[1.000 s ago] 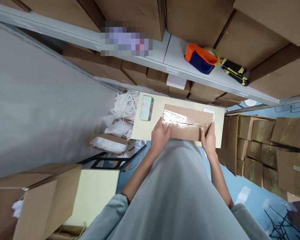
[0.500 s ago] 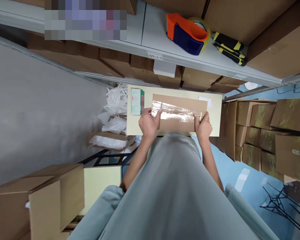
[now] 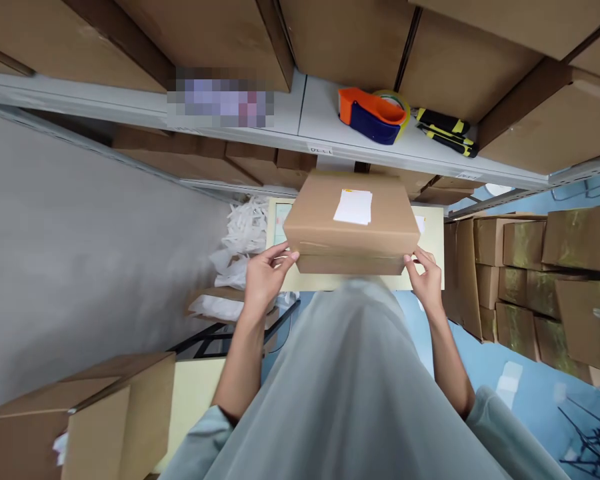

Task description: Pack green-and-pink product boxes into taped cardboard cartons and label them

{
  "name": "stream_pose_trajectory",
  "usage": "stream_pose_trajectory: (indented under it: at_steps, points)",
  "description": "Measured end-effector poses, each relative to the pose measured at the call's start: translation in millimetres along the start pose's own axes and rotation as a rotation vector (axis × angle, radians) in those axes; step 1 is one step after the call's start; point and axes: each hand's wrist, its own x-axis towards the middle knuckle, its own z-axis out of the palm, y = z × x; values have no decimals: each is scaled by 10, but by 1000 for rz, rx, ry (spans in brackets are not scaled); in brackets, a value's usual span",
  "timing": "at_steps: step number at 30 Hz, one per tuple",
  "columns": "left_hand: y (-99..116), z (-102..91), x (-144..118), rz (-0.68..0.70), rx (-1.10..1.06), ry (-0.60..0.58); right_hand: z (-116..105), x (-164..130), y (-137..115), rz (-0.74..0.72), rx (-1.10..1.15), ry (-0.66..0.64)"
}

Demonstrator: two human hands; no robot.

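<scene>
A cardboard box (image 3: 330,250) sealed with tape is held between my two hands, with a white label (image 3: 354,207) on its large face. My left hand (image 3: 266,275) pinches the near left corner, thumb at the front and fingers around the side. At the near right corner my right hand (image 3: 425,277) grips in the same way. The box is over the pale yellow table (image 3: 433,257), tilted so that its labelled face and near side show. Its underside is hidden. Just beyond my left hand, a small green and white carton (image 3: 281,217) shows partly behind the box.
On the grey shelf (image 3: 325,100) above lie an orange and blue tape dispenser (image 3: 373,115) and black and yellow cutters (image 3: 445,130). Stacked cartons (image 3: 525,243) stand to the right. Shredded white packing (image 3: 247,223) lies left of the table, and a large open carton (image 3: 125,413) is at lower left.
The box has been raised towards me and turned, so the labelled face now shows instead of the shiny taped one. Both hands have moved outward to its near corners.
</scene>
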Motion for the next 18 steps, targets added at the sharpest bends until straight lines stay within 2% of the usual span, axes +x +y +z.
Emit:
stream_pose_trajectory:
  at_steps: [3, 8, 11, 14, 18]
  points:
    - [-217, 58, 27, -68, 10, -78, 80, 38, 257, 60, 121, -103]
    - [-654, 385, -17, -198, 152, -148, 381, 7, 872, 207, 251, -192]
    - [-865, 514, -57, -245, 201, -195, 506, -21, 1144, 332, 232, -294]
    - [-972, 555, 17, -228, 212, -209, 554, 66, 1293, 405, 177, -311]
    - [-912, 614, 334, -139, 224, -160, 638, 393, 1305, 410, 180, -197]
